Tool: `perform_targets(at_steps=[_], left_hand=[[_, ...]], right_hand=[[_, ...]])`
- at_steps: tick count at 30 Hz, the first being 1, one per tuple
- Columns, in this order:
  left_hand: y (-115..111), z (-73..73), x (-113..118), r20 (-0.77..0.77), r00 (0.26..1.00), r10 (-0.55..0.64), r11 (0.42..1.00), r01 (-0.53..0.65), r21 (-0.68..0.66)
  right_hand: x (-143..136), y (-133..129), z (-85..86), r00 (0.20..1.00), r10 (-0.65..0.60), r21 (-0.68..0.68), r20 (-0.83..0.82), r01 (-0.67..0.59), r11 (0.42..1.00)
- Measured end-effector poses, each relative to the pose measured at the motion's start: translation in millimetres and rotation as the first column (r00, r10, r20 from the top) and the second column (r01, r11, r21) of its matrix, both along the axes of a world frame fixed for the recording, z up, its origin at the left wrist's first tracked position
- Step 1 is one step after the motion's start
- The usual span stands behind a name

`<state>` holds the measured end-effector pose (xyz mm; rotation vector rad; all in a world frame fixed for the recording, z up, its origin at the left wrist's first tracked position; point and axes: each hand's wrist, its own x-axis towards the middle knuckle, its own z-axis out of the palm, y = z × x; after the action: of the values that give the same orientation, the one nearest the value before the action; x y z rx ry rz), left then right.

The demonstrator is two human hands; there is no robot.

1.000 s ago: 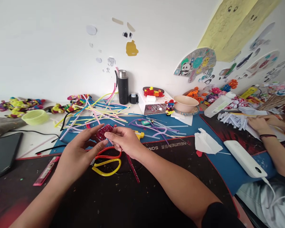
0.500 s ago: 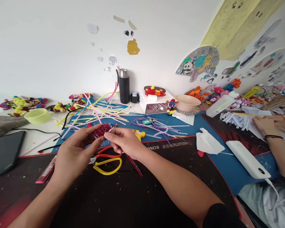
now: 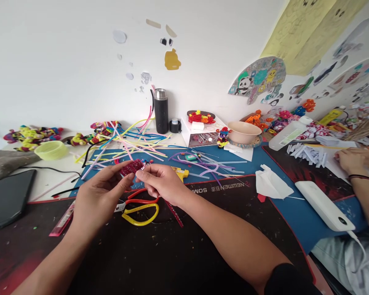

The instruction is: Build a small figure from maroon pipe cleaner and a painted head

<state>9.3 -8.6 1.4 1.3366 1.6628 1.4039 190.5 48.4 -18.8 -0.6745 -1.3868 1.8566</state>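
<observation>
My left hand (image 3: 103,190) grips a dark red glittery piece (image 3: 131,167) between thumb and fingers. Close against its right end, my right hand (image 3: 158,180) is closed in a pinch; what lies between the fingertips is too small to make out. A dark red glittery strip (image 3: 176,215) slants down from below my right hand. Pliers with one red and one yellow handle (image 3: 141,221) lie on the black mat under my hands. Just behind my right hand is a yellow tool (image 3: 181,173), partly hidden.
Pipe cleaners (image 3: 135,141) spread behind my hands, before a black flask (image 3: 161,111). A phone (image 3: 10,198) lies left, a beige bowl (image 3: 244,132) back right. White tissue (image 3: 272,182) and a power bank (image 3: 324,206) lie right, near another person's hands (image 3: 353,159).
The whole view has shifted slightly, with the side objects appearing a little further right. My hands keep nearly the same pose around the dark red piece.
</observation>
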Motion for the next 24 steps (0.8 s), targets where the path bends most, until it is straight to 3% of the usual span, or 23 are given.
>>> perform_targets(at_steps=[13,21,24], left_hand=[[-1,-1.8,4,0.168,0.985,0.04,0.996,-0.026,-0.084],[3,-11.0,5,0.326,0.945,0.025,0.996,0.003,-0.085],[3,-15.3,4,0.308,0.951,-0.004,0.999,0.014,-0.032]], right_hand=[[-2,-1,0.1,1.0,-0.001,0.015,0.001,0.001,1.0],[-2,-2,1.8,1.0,0.021,-0.034,-0.019,-0.021,0.999],[-2,-2,3.7,0.999,0.032,-0.06,-0.013,-0.032,0.998]])
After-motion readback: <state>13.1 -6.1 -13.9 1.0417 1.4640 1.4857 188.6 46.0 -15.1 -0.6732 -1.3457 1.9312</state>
